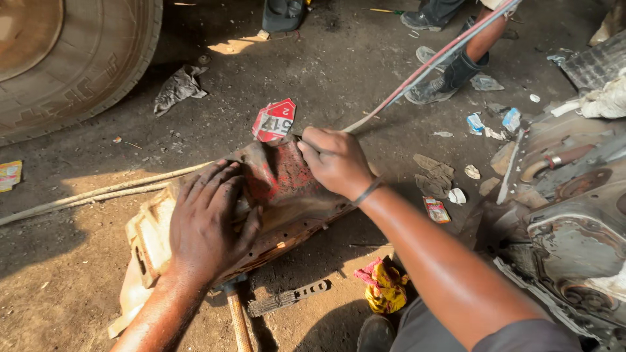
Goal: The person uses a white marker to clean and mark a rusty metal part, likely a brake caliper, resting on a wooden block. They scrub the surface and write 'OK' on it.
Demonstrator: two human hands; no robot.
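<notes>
**Two hands on a rusty panel, on a workshop floor**

A big tyre (62, 58) fills the upper left corner, standing on the dirt floor (59, 261). At the right edge sits a heap of greasy engine parts (574, 221). Between them, in the middle of the view, a rusty metal panel (287, 202) with patches of red paint lies on the floor, resting partly on a pale, dented sheet (147, 248).

The left hand (212, 218) lies flat on the panel's left part, fingers spread and pressing down, gripping nothing. The right hand (336, 160) is curled closed at the panel's upper edge (what it pinches is hidden under the fingers, so I cannot tell). A dark band circles that wrist.

A pale hose (98, 190) runs across the floor from the left to behind the panel, and a red-and-grey hose (430, 62) slants off to the upper right, past another person's boots (450, 81).

Smaller things lie around: a grey rag (179, 88) near the tyre, a red-and-white carton scrap (274, 120) just above the panel, a yellow-and-pink cloth (385, 287) below the right forearm, a wooden-handled hammer (236, 313) and a toothed strip (287, 300) near the bottom.
</notes>
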